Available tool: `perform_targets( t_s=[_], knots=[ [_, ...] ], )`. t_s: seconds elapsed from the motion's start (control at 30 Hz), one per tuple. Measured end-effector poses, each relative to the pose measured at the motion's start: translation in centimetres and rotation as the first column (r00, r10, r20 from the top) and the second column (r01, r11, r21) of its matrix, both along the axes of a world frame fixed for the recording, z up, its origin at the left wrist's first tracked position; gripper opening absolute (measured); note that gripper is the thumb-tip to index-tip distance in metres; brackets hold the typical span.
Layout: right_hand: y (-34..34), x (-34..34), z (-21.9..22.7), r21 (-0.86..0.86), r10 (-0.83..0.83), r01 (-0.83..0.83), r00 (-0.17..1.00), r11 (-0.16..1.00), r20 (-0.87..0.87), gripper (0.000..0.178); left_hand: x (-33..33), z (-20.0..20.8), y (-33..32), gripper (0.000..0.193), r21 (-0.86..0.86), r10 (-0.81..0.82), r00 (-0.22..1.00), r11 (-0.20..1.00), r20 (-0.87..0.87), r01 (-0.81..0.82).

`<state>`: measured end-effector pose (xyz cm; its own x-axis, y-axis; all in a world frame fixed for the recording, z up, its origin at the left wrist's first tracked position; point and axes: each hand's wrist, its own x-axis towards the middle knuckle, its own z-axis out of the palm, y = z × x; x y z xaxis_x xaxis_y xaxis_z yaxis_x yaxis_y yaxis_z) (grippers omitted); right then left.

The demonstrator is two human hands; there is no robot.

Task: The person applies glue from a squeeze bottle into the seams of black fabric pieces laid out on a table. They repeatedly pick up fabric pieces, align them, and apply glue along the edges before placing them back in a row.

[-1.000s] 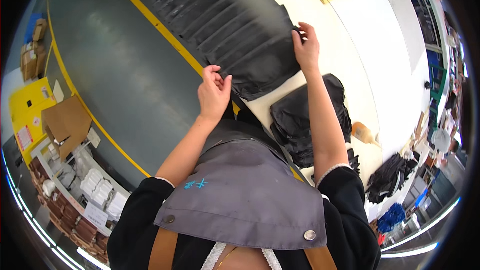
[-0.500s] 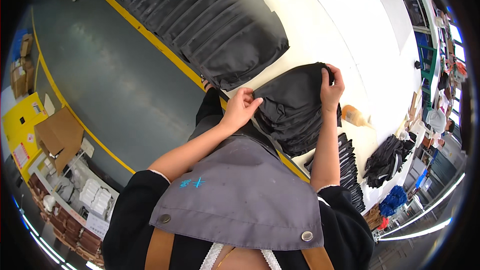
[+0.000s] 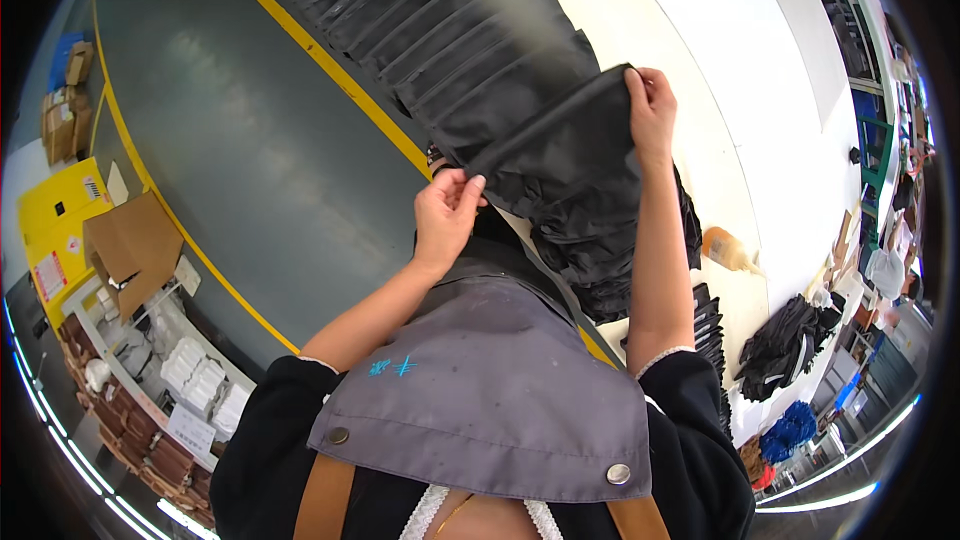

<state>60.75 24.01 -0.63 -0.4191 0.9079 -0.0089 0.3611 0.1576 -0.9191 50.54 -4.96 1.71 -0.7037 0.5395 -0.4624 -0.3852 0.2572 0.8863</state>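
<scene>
The person's 2 hands stretch 1 black fabric piece [image 3: 580, 140] between them, its upper edge running in a near-straight slant from corner to corner. The left hand [image 3: 446, 222] pinches the lower left corner, thumb tip against fingers with hardly any gap. The right hand [image 3: 652, 115] is pinched just as tightly on the upper right corner, thumb and fingertips closed over the cloth.

The black fabric piece is over the near end of a long row of overlapping dark pieces [image 3: 420, 35], covering part of it, and its lower part hangs toward a crumpled black pile [image 3: 600, 265] on the pale table [image 3: 715, 150]. Where the piece ends and the pile begins is hard to tell, dark against dark.

Just right of the pile, an orange-tinted bottle [image 3: 726, 249] lies on its side. Near the right forearm is a fanned dark stack [image 3: 710, 325], partly hidden by the arm. Farther right is a loose black bundle [image 3: 785, 348]. Along the table's left side, a yellow line [image 3: 325, 68] crosses the grey floor [image 3: 240, 160].
</scene>
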Motion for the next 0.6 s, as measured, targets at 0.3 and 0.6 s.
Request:
perform_targets(
  t_s=[0.3,0.6],
  knots=[
    [-1.2,-3.3,-2.4,0.212,0.0,-0.074,0.944,0.975,0.329,0.04,-3.1,-1.4,1.1,0.024,-0.11,0.094,0.979,0.987,-0.184,-0.115],
    [-3.4,9.8,1.3,0.326,-0.145,-0.169,0.644,0.93,0.751,0.03,2.9,-1.0,-0.4,0.029,-0.157,-0.319,0.924,0.922,0.213,0.354]
  ],
)
